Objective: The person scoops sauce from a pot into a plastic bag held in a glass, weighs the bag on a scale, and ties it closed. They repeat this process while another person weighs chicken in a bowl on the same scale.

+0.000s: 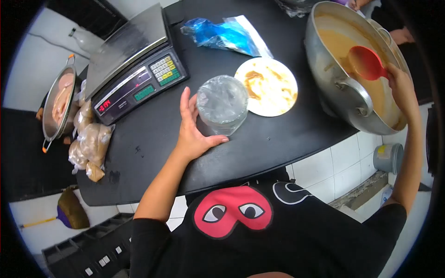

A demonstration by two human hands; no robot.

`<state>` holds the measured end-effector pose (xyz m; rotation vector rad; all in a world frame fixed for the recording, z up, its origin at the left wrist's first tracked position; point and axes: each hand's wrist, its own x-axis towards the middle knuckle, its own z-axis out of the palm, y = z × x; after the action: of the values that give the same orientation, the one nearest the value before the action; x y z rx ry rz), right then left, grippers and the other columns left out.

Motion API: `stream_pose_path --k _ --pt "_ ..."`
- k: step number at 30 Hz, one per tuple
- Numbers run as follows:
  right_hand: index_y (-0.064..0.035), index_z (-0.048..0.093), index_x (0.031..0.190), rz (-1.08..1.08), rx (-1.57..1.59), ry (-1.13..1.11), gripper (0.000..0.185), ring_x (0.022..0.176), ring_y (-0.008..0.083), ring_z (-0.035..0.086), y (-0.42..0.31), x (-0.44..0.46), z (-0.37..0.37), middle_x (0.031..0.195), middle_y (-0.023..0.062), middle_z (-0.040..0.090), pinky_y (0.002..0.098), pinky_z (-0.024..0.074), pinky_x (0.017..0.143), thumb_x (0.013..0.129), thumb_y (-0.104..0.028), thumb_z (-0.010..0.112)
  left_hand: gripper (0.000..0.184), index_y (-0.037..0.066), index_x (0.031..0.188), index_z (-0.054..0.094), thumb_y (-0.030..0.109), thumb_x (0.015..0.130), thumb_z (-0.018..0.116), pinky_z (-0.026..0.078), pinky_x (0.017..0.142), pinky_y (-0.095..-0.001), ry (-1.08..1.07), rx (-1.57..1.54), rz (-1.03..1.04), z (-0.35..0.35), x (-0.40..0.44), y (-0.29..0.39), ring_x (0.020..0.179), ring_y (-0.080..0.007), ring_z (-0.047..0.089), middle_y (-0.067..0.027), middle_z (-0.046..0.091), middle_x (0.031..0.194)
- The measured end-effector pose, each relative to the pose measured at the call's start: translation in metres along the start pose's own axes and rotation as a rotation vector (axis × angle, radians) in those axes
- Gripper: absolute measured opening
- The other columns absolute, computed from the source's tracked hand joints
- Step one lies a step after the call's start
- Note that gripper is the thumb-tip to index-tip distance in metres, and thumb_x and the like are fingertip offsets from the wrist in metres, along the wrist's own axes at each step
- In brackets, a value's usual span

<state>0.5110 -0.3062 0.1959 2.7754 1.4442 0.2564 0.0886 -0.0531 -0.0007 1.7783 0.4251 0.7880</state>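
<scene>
My right hand (402, 88) is closed round the handle of a red ladle (367, 63). The ladle's bowl is over the light brown sauce (334, 42) inside a large metal pot (331, 78). On the dark table, a clear container (221, 109) is lined with a thin plastic bag. Curved beside its left side is my left hand (192, 127), fingers apart, thumb near the container's base. Whether the fingers touch it I cannot tell. A sauce-smeared white plate (273, 88) lies right beside the container.
A digital scale (139, 78) with red digits stands to the left. Several filled plastic bags (92, 141) lie at the table's left edge, near a metal pan (60, 104). Blue plastic packaging (222, 34) is at the back. Another person's hand (359, 3) shows beyond the pot.
</scene>
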Motion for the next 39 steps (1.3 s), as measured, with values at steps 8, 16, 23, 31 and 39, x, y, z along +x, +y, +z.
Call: stream_pose_path --k 8,16,23,31,39 --pt "-0.0018 0.059 0.096 0.073 -0.311 0.127 0.022 0.091 0.0368 0.060 0.022 0.005 0.001 0.093 0.0210 0.063 0.0459 0.0470 0.079 0.079 0.001 0.046 0.130 0.011 0.145 -0.002 0.016 0.052 0.089 0.034 0.104 -0.0407 0.070 0.000 0.044 0.027 0.018 0.002 0.122 -0.0281 0.043 -0.0161 0.042 0.131" --pt "-0.0038 0.060 0.101 0.223 -0.257 -0.251 0.023 0.088 0.0380 0.062 0.020 0.037 0.040 0.096 0.0208 0.063 0.0456 0.0486 0.077 0.081 -0.001 0.051 0.122 0.012 0.145 0.002 0.015 0.054 0.084 0.035 0.103 -0.0405 0.149 0.005 0.039 0.021 0.016 0.004 0.120 -0.0268 0.043 -0.0138 0.041 0.130" --pt "-0.0034 0.058 0.109 0.005 0.072 -0.489 0.026 0.088 0.0342 0.060 -0.021 0.011 0.025 0.097 0.0204 0.061 0.0402 0.0473 0.075 0.085 -0.004 0.050 0.124 0.013 0.145 0.000 0.019 0.056 0.086 0.031 0.105 -0.0435 0.267 -0.002 0.098 -0.015 0.004 0.019 0.124 -0.0287 0.039 -0.0140 0.038 0.133" --pt "-0.0028 0.056 0.115 0.178 0.759 -0.704 0.032 0.070 0.0146 0.055 -0.034 -0.010 0.023 0.076 0.0065 0.058 0.0288 0.0465 0.066 0.086 -0.003 0.041 0.121 0.013 0.145 0.001 0.021 0.058 0.085 0.030 0.106 -0.0435 0.314 0.012 0.143 -0.031 -0.005 0.025 0.126 -0.0297 0.038 -0.0152 0.038 0.134" --pt "-0.0114 0.057 0.089 0.319 1.223 -0.673 0.015 0.058 0.0066 0.048 -0.024 -0.015 0.015 0.067 -0.0029 0.054 0.0248 0.0423 0.060 0.085 -0.006 0.043 0.121 0.010 0.145 0.003 0.026 0.058 0.085 0.031 0.105 -0.0433 0.358 0.005 0.103 -0.032 -0.014 0.032 0.124 -0.0289 0.039 -0.0155 0.039 0.133"
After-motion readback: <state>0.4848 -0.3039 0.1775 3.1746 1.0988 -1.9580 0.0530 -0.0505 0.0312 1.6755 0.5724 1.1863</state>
